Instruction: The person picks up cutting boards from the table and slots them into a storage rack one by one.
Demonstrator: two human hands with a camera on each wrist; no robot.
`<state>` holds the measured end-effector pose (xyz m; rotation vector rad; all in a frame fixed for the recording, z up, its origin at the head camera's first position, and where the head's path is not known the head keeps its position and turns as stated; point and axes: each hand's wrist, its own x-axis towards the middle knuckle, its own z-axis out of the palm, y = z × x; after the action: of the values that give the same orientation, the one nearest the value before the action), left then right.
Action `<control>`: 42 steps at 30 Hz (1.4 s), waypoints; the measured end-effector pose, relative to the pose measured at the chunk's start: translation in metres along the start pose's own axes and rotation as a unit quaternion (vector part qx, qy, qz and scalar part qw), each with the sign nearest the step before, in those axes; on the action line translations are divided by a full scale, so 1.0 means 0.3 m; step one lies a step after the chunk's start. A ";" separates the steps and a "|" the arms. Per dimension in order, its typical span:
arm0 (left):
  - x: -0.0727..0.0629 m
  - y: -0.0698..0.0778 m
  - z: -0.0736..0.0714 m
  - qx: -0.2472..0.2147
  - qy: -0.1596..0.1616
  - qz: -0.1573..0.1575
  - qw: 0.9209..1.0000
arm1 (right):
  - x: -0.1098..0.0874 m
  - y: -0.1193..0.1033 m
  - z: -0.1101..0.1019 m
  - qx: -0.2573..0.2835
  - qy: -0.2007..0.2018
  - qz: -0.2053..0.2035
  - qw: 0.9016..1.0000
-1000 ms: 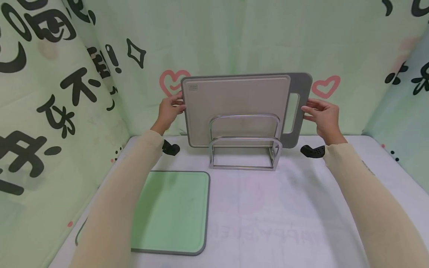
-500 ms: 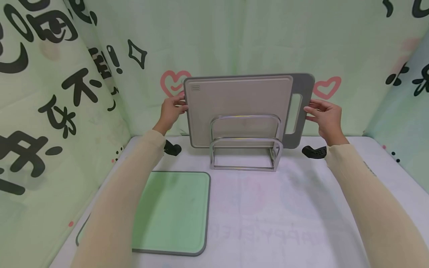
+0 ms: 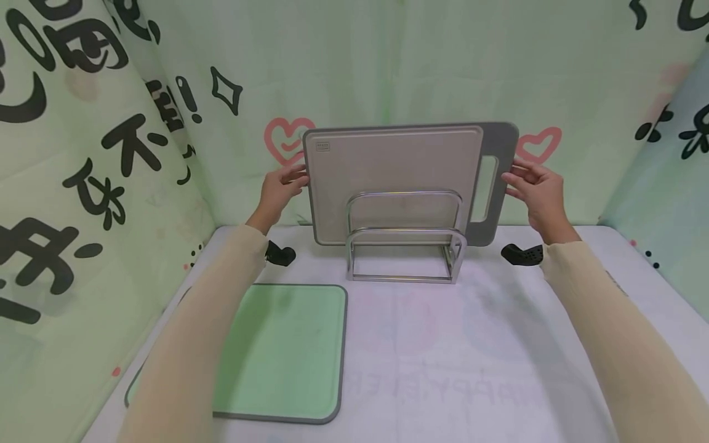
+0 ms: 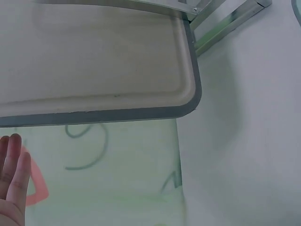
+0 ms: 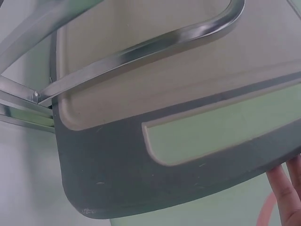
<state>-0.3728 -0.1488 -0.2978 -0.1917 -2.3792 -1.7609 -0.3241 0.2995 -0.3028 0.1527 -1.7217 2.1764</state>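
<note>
A beige cutting board with a grey rim and handle (image 3: 393, 160) stands on its long edge, leaning slightly, in a chrome wire rack (image 3: 404, 277). My left hand (image 3: 277, 191) is at the board's left edge. In the left wrist view its fingers (image 4: 16, 174) look straight, with a small gap between them and the rim. At the handle end is my right hand (image 3: 537, 187), thumb in front of the grey edge and fingers partly behind it. The right wrist view shows those fingers (image 5: 282, 188) meeting the edge beside the handle slot; the thumb is out of that view.
A green cutting board with a grey rim (image 3: 285, 357) lies flat at the table's left, partly hidden by my left sleeve (image 3: 194, 332). Behind the rack hangs a pale green curtain (image 3: 354, 67) with printed hearts. White cloth (image 3: 443, 369) covers the table.
My left hand has shifted slightly down and away from the board's left edge. The right hand stays at the handle end. The board and rack look nearly unchanged.
</note>
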 end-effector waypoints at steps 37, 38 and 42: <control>-0.277 -0.058 0.045 -0.073 -0.182 0.084 0.977 | -0.218 -0.001 0.078 -0.092 -0.132 -0.045 0.986; -0.285 -0.061 0.045 -0.073 -0.186 0.083 0.976 | -0.226 0.003 0.084 -0.092 -0.141 -0.044 0.985; -0.317 -0.068 0.034 -0.054 -0.196 0.089 0.975 | -0.251 0.012 0.112 -0.089 -0.175 -0.038 0.980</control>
<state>-0.2849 -0.1449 -0.3403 -0.8111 -2.4172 -1.9097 -0.2599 0.2506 -0.3205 0.5757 -2.0497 2.0184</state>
